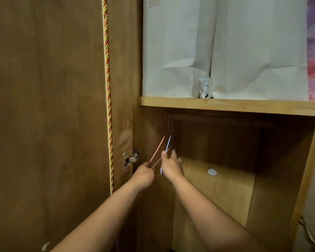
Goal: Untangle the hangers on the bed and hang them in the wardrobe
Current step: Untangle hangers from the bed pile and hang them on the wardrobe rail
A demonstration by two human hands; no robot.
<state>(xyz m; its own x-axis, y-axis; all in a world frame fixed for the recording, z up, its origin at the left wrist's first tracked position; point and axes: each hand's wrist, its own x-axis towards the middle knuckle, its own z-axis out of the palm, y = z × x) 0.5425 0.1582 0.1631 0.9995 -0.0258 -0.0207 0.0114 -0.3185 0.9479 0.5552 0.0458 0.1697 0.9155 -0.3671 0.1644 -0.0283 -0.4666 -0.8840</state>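
Both arms reach into the wardrobe's lower compartment (225,142), under the wooden shelf (225,105). My left hand (143,176) grips the lower end of thin pink hangers (157,151) that slant up toward the dark top left corner. My right hand (171,165) is beside it, fingers curled around a blue hanger (168,143), whose lower part shows below the palm. The hangers' hooks disappear into shadow under the shelf; the rail cannot be made out.
The open wardrobe door (44,115) fills the left, with a red and yellow cord (108,106) along its edge and a metal hinge (131,159). White paper bags (225,51) stand on the shelf. A round white light (212,171) sits on the lower back panel.
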